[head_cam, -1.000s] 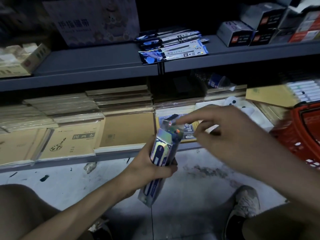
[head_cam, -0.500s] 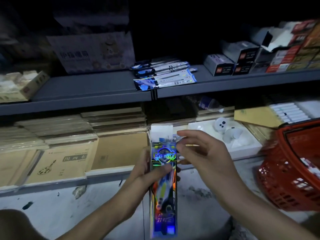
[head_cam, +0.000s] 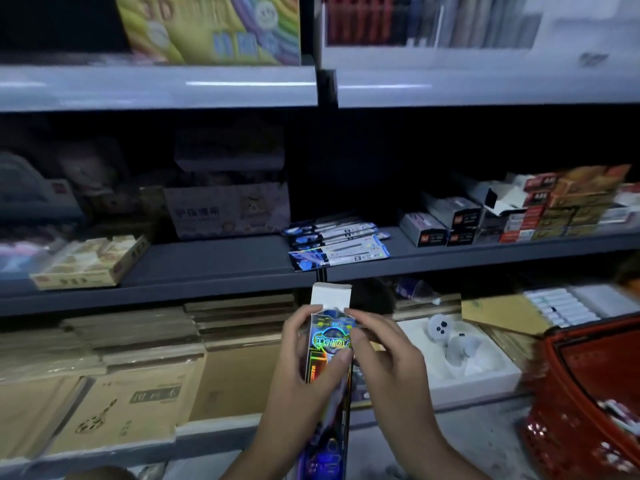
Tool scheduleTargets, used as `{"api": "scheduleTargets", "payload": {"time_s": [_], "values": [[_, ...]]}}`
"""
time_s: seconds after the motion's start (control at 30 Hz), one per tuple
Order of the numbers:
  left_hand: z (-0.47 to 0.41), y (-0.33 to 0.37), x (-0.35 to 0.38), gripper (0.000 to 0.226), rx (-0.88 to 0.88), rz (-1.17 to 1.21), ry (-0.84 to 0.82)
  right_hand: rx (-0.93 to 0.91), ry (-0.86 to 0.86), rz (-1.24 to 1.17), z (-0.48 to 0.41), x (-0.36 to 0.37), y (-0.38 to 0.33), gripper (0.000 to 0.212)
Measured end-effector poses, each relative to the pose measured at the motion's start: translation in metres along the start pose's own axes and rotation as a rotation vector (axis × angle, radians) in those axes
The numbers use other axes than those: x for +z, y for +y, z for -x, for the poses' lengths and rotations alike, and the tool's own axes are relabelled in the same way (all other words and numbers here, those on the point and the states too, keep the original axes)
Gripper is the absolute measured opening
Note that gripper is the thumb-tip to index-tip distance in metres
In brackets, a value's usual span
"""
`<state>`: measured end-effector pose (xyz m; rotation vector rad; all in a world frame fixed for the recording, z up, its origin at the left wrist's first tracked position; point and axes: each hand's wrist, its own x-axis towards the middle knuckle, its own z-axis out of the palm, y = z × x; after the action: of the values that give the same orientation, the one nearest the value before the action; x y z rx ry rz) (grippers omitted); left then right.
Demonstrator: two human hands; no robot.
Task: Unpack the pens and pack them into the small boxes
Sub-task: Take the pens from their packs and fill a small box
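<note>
- The shiny box (head_cam: 329, 341) stands upright between my hands, in front of the lower shelves. A second ago it leaned over with its top shut; now its white flap (head_cam: 331, 295) sticks up, open.
- My left hand (head_cam: 301, 372) wraps round the box's middle, thumb across the front.
- My right hand (head_cam: 386, 356) pinches the top right edge by the opening; a second ago it was only reaching over.
- With the top open, I judge pens can move next; what is inside I cannot see.
- Flat pen packs (head_cam: 337, 242) lie on the grey shelf (head_cam: 207, 261) above, with small boxes (head_cam: 446, 223) just right of them.
- A red basket (head_cam: 588, 393) sits at my right.
</note>
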<state>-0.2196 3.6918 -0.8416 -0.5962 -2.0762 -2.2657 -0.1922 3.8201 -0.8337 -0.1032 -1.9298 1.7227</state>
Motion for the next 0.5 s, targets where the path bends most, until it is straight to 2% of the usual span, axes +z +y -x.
{"api": "scheduleTargets", "payload": {"time_s": [0.17,0.33,0.5], "values": [[0.001,0.007,-0.002,0.052,0.062,-0.064,-0.012,-0.100,-0.042,0.093,0.002,-0.007,-0.005,0.025],[0.005,0.008,-0.005,0.050,0.087,-0.118,-0.086,-0.141,-0.088,0.145,0.009,-0.014,-0.009,0.027],[0.005,0.005,-0.002,0.055,0.089,-0.118,-0.090,-0.095,-0.130,0.134,0.008,-0.020,-0.010,0.035]]}}
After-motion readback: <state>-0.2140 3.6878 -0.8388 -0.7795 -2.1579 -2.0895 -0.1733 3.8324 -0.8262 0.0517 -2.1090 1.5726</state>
